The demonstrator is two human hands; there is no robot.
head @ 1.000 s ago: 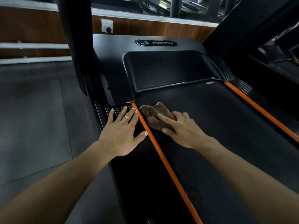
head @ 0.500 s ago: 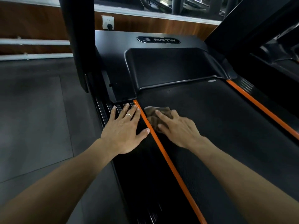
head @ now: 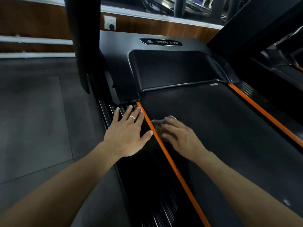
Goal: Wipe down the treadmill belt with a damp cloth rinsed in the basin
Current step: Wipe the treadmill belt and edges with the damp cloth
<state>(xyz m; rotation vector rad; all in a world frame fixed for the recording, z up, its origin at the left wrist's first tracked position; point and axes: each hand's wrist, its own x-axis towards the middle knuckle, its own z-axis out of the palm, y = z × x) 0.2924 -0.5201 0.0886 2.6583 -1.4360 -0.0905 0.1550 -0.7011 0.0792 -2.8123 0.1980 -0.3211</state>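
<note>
The black treadmill belt [head: 221, 128] runs between two orange side strips [head: 165, 154]. A crumpled brown cloth [head: 157, 126] lies on the belt's left edge, mostly covered by my right hand [head: 180, 136], whose straight fingers press it flat against the belt. My left hand [head: 127, 133], wearing a ring, rests flat with spread fingers on the ribbed black side rail [head: 147, 185], its thumb touching the orange strip. The basin is out of view.
The motor cover [head: 164, 68] with its logo badge rises at the belt's far end. A black upright post [head: 83, 46] stands at the left. Grey floor tiles [head: 32, 120] lie left of the rail. Another treadmill [head: 282, 66] sits at the right.
My right hand has dragged the cloth toward me along the belt's left edge, and covers more of it now. My left hand has stayed planted on the side rail.
</note>
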